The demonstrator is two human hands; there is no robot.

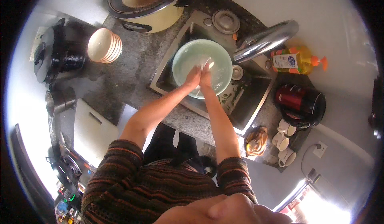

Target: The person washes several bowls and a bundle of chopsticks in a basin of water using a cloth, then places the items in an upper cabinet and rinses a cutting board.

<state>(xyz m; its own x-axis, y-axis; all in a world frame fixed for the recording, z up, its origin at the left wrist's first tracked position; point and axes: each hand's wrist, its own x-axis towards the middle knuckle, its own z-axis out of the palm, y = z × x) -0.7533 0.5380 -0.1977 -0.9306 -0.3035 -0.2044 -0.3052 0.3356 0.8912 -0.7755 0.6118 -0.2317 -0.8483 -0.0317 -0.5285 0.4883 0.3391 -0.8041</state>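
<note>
My left hand (194, 76) and my right hand (205, 77) are pressed close together inside a pale green basin (183, 56). Between them they grip what look like spoons (211, 65), whose shiny ends stick out past my fingertips. A thin handle shows below my wrists, against the near side of the basin. Water with bright reflections lies in the basin, and how the fingers wrap the spoons is partly hidden. The basin stands in a metal sink (258, 96), under the curved chrome faucet (264, 42).
Right of the sink are a soap pump bottle (289, 61), a red-and-black electric kettle (297, 102), several mugs (281, 141) and a brown cloth-like bundle (256, 141). To the left stand stacked bowls (103, 45), a black pot (64, 51), a cream cooker (156, 18) and a white cutting board (93, 134).
</note>
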